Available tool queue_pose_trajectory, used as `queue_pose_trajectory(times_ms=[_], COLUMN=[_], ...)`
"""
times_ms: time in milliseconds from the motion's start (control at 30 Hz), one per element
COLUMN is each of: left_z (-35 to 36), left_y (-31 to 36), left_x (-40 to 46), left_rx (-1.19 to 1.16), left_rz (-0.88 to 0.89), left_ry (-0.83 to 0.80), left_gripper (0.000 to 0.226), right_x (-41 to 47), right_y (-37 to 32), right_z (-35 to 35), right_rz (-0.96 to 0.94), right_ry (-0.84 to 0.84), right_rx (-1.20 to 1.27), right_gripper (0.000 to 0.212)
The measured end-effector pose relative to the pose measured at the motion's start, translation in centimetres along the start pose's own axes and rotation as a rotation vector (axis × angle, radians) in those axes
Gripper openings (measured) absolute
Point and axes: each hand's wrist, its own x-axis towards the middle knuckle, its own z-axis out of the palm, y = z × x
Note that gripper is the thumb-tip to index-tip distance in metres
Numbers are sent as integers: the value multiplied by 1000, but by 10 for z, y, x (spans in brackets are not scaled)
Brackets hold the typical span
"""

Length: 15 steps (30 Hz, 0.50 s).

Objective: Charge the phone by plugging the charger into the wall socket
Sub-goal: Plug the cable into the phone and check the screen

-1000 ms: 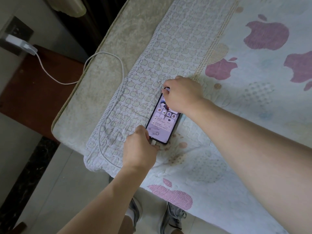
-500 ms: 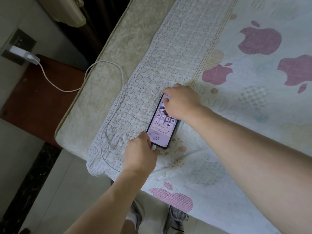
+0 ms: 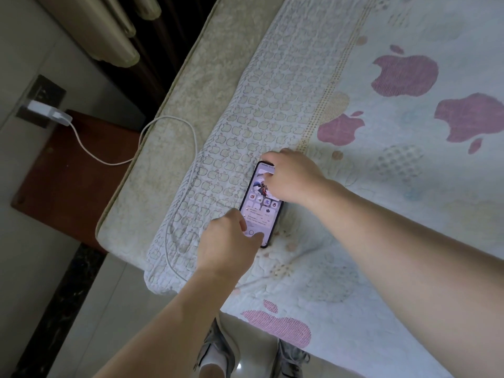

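A phone (image 3: 260, 204) lies face up on the bed with its screen lit. My right hand (image 3: 293, 177) rests on its far end, fingers pressing it down. My left hand (image 3: 227, 238) covers its near end, fingers closed at the bottom edge where the white cable (image 3: 167, 241) arrives; the plug itself is hidden under the hand. The cable loops over the quilt and mattress edge, then runs left to a white charger (image 3: 45, 111) seated in the dark wall socket (image 3: 41, 100).
The bed carries an apple-print quilt (image 3: 381, 186) over a beige mattress (image 3: 174, 105). A reddish-brown nightstand (image 3: 68, 178) stands below the socket, between the wall and the bed. My shoes (image 3: 289, 358) are on the pale tiled floor.
My left hand has slid a little further over the phone's near end, now covering the connector. The right hand stays on the far end. The view has tilted slightly.
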Motion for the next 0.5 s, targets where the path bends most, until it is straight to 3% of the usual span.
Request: queue_pose_trajectory(times_ms=[167,333,500], left_z=[-3,8,23], left_y=[22,37,49], left_x=[6,20,32], left_rx=[71,119,164], left_rz=[84,121,116], left_ry=[83,84,60], left_gripper=[35,68,83], right_x=[-9,-18,-30], right_y=[11,26,41], right_z=[-10,-18,-16], right_rz=[-12,6,15], right_ry=[35,42,17], right_rx=[31,113,158], right_gripper=[44,53,56])
